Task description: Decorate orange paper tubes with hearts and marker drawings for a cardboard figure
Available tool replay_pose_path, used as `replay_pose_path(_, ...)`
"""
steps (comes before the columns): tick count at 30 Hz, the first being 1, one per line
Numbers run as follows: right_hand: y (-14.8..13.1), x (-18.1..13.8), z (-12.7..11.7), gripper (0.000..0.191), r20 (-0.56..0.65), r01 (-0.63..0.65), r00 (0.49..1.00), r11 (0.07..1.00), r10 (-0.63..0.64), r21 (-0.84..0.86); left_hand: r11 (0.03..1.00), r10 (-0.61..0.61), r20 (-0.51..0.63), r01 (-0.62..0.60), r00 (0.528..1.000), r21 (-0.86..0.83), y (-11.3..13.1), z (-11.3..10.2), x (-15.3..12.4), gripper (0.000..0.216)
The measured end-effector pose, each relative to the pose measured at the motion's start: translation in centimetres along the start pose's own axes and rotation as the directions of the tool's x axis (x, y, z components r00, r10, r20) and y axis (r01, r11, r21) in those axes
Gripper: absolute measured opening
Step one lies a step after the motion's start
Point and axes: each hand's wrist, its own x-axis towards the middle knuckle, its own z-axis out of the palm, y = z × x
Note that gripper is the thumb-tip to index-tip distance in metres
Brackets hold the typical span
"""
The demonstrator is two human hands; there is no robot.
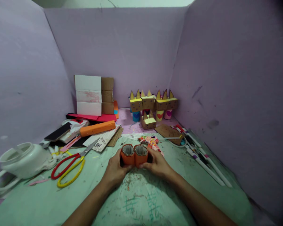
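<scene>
Two short orange cardboard tubes, a left tube (128,159) and a right tube (141,159), stand side by side and touch. Their open upper ends show rough grey cardboard edges. My left hand (115,169) is closed around the left tube, thumb at its front. From the other side, my right hand (157,165) grips the right tube in the same way. Just behind them lies a patterned piece of paper or cloth (152,140) with colourful spots. Scissors (77,161) with one red and one yellow handle lie to the left of my hands.
Behind stand several cardboard animal heads (148,123) with pointed ears, some on coloured tubes. Markers (205,166) lie along the right wall. At left are a white teapot-like vessel (23,163), an orange roll (97,128), a dark phone-like slab (58,131) and folded cardboard (88,108).
</scene>
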Motion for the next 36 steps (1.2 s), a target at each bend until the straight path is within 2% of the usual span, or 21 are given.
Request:
replay_pose_path(8, 0.4, 0.0, 0.2, 0.036, -0.017, 0.011, 1.0, 1.0, -0.011, -0.022, 0.999, 0.021, -0.008, -0.021, 1.0, 0.029, 0.1, -0.2, 0.0, 0.048)
replay_pose_path(13, 0.2, -0.3, 0.3, 0.042, -0.02, 0.036, 0.999, 0.998, -0.037, -0.044, 0.998, 0.059, -0.031, -0.059, 0.998, 0.008, 0.3, 0.0, -0.4, 0.053)
replay_pose_path(18, 0.6, -0.8, 0.3, 0.052, -0.135, -0.026, 0.991, 0.992, 0.009, -0.124, 0.997, -0.008, -0.044, 0.005, 0.999, -0.072, 0.4, 0.1, -0.7, 0.054)
replay_pose_path(24, 0.8, -0.8, 0.5, 0.048, -0.09, -0.05, 0.995, 0.976, 0.031, -0.212, 0.999, -0.01, 0.104, 0.016, 0.995, -0.051, 1.3, -0.8, 0.4, 0.049)
replay_pose_path(27, 0.6, -0.9, 0.5, 0.053, -0.08, -0.066, 0.995, 0.979, 0.051, -0.194, 0.999, -0.005, 0.199, 0.015, 0.98, -0.046, 1.8, -1.5, 0.5, 0.06)
replay_pose_path(29, 0.5, -1.1, 0.4, 0.066, -0.08, -0.065, 0.995, 0.984, 0.052, -0.167, 1.0, -0.01, 0.233, 0.016, 0.972, -0.022, 1.8, -2.4, 0.1, 0.071)
replay_pose_path(32, 0.5, -1.5, 0.1, 0.087, -0.082, -0.077, 0.995, 0.986, 0.065, -0.148, 0.985, -0.067, 0.145, 0.043, 0.987, 0.165, 1.3, -5.2, -0.2, 0.081)
replay_pose_path(34, 0.5, -1.9, -0.2, 0.09, -0.074, -0.077, 0.995, 0.985, 0.066, -0.157, 0.951, -0.045, 0.086, 0.016, 0.995, 0.31, 1.2, -7.9, 0.5, 0.07)
replay_pose_path(36, 0.8, -2.2, -0.6, 0.087, -0.083, -0.068, 0.995, 0.981, 0.053, -0.184, 0.864, 0.03, -0.017, -0.018, 0.999, 0.504, 1.6, -10.9, 2.2, 0.055)
